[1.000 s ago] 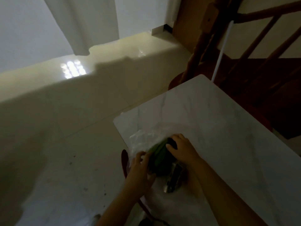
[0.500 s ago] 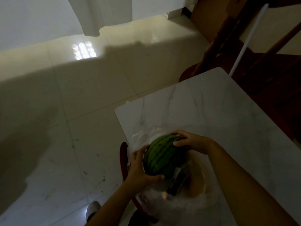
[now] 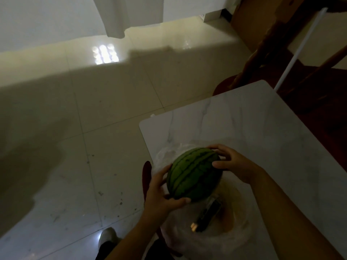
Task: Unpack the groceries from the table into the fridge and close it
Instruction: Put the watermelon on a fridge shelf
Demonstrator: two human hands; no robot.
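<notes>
Above the near left corner of the table (image 3: 262,128): watermelon (image 3: 193,177) held between both hands.

Watermelon: small, round, green with dark stripes, positioned over the open mouth of a translucent plastic bag (image 3: 206,239); whether its underside touches the bag cannot be determined. Left hand (image 3: 159,199): grasps the near left side of the melon, fingers curled up the rind, thumb under the lower edge. Right hand (image 3: 234,164): grasps the far right side, fingers spread over the top, thumb pressed on the rind. Bag: rests on the white marble-pattern tabletop and contains a dark oblong item (image 3: 208,214), not identifiable. Beside the table edge, a dark red chair part (image 3: 146,177) is visible below the left hand. Floor (image 3: 84,147): pale glossy tile, lit in a band near the curtain (image 3: 122,15). Wooden stair railing (image 3: 281,44) stands beyond the table's far right.
</notes>
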